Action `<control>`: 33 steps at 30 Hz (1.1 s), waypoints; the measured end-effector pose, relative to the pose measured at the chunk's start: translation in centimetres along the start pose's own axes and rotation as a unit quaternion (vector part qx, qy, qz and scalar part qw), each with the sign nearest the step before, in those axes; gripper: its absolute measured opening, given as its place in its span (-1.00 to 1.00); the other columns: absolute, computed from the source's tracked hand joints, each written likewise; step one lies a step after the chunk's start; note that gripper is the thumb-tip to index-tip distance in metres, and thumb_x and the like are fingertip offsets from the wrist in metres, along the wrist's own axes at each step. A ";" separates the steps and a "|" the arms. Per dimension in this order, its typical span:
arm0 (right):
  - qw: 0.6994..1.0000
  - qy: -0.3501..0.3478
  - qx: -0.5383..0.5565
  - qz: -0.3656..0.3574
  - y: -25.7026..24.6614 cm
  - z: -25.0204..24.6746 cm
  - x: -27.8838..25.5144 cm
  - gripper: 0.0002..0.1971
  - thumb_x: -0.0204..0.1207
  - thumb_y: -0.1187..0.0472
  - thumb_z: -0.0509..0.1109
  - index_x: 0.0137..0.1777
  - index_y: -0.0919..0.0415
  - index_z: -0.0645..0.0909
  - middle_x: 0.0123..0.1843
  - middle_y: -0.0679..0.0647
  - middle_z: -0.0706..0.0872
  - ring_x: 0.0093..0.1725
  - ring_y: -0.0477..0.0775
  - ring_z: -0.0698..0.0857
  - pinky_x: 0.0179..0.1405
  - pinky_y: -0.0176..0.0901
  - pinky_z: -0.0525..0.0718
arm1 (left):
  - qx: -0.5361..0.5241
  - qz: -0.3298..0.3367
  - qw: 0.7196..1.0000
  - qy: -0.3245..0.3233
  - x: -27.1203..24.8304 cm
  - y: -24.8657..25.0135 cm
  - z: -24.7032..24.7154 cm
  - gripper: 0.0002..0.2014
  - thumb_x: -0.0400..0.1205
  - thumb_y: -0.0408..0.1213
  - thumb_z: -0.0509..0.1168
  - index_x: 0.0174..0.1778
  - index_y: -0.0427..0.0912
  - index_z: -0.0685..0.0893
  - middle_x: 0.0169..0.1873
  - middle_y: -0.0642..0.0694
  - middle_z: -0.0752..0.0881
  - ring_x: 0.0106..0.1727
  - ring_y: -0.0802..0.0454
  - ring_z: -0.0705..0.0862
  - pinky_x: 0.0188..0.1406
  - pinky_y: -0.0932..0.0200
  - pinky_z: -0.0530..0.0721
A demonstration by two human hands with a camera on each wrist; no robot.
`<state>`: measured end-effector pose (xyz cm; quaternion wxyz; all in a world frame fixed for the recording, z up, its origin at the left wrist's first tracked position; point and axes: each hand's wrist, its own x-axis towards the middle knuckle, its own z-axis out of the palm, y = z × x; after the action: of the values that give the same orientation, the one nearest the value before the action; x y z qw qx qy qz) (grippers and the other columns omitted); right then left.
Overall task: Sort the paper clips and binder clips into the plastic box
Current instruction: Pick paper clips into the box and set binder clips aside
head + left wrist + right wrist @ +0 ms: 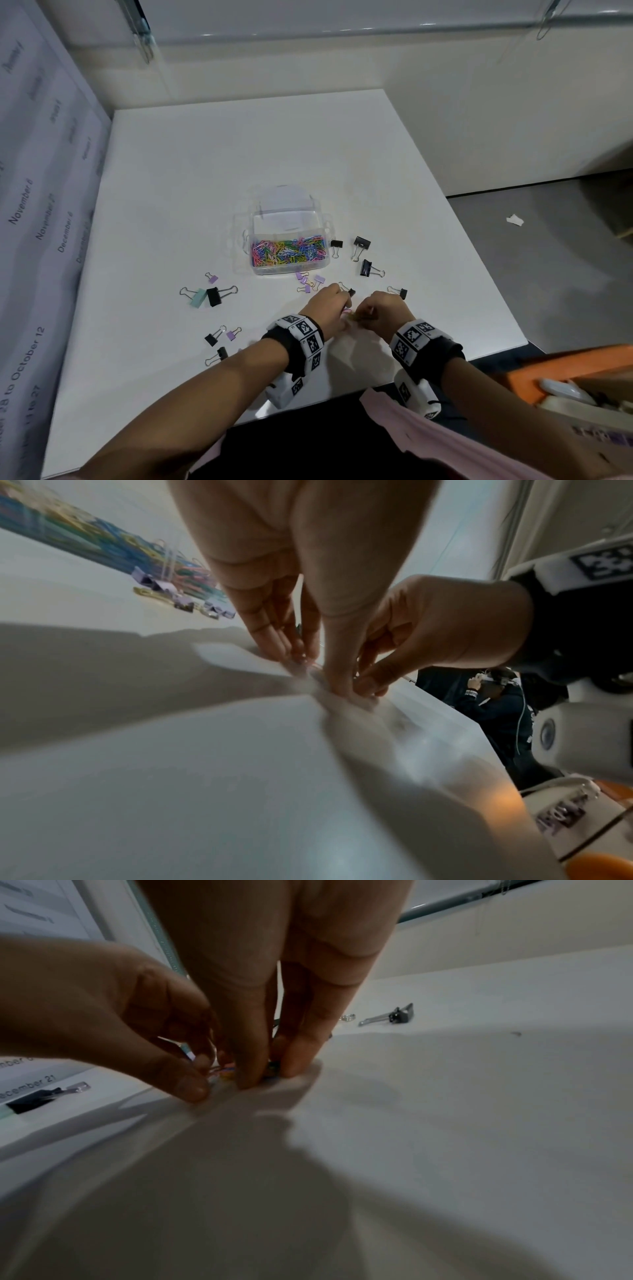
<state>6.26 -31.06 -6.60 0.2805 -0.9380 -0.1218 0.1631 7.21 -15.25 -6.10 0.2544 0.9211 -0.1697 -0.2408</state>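
Plastic box (291, 270) on white table (212, 164)

Purple binder clips (310, 281) crowd the gap before the plastic box (289, 246); seemingly open table (239, 154) beyond.

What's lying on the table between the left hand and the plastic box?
A small cluster of purple binder clips sits between the left hand and the plastic box, close to its near wall. The head view shows it.

Wall calendar sheet (37, 205): "November", "December".
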 end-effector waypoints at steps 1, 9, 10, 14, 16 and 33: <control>1.000 0.005 -0.004 -0.006 -0.1 -0.1 0.0 -0.83 0.06 0.43 0.63 -0.33 0.31 0.78 -0.36 0.33 0.77 -0.35 0.22 0.73 -0.29 -0.31 0.48 | 0.001 0.000 1.000 -0.005 0.0 0.0 0.0 -0.70 0.53 -0.35 0.33 0.18 -0.27 0.60 0.22 -0.25 0.52 0.24 -0.18 0.53 0.13 0.09 0.49; 0.998 -0.047 -0.050 0.001 -1.2 -0.6 0.2 -0.95 0.26 0.41 0.47 -0.29 0.41 0.70 -0.25 0.41 0.75 -0.19 0.28 0.72 -0.17 -0.15 0.47 | 0.060 0.027 0.997 -0.034 0.3 0.0 -0.4 -0.82 0.61 -0.39 0.20 0.04 -0.34 0.65 0.10 -0.36 0.59 0.16 -0.27 0.56 0.08 0.00 0.49; 0.994 -0.076 -0.072 0.012 -1.5 -0.8 0.4 -0.98 0.31 0.38 0.43 -0.31 0.33 0.68 -0.21 0.36 0.73 -0.15 0.25 0.68 -0.16 -0.17 0.40 | 0.076 0.033 0.996 -0.036 0.2 -0.1 -0.3 -0.80 0.62 -0.39 0.18 0.06 -0.36 0.64 0.10 -0.37 0.58 0.16 -0.27 0.56 0.09 -0.03 0.49; 0.982 -0.143 -0.102 0.074 -2.5 -1.9 1.5 -0.84 0.36 0.31 0.34 -0.37 0.04 0.55 -0.26 0.00 0.60 -0.10 0.16 0.56 -0.17 -0.26 0.34 | 0.139 0.036 0.989 -0.021 0.0 -1.0 -0.4 -0.81 0.62 -0.44 0.13 0.05 -0.40 0.60 0.05 -0.37 0.58 0.08 -0.32 0.59 0.00 -0.16 0.58; 0.982 -0.134 -0.097 0.090 -2.9 -2.2 2.1 -0.76 0.35 0.32 0.34 -0.44 0.00 0.47 -0.20 0.03 0.60 -0.12 0.08 0.54 -0.16 -0.26 0.37 | 0.166 0.027 0.986 -0.022 -0.2 -1.5 -0.8 -0.80 0.61 -0.47 0.12 0.08 -0.41 0.58 0.06 -0.38 0.58 0.09 -0.32 0.60 -0.02 -0.17 0.58; 0.999 0.032 0.004 0.024 -9.9 -5.7 10.5 -0.76 0.58 0.27 0.26 0.13 0.21 0.71 0.19 0.15 0.75 0.14 0.14 0.71 0.08 -0.30 0.49 | -0.015 -0.054 0.992 0.113 -3.0 -4.6 -7.4 -0.86 0.57 -0.39 0.25 -0.07 -0.30 0.71 -0.04 -0.28 0.76 0.04 -0.20 0.69 -0.11 0.17 0.46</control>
<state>16.71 -22.44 0.96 0.2844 -0.9443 -0.0892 0.1398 9.53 -7.38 -1.97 0.2721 0.9465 -0.0861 -0.1507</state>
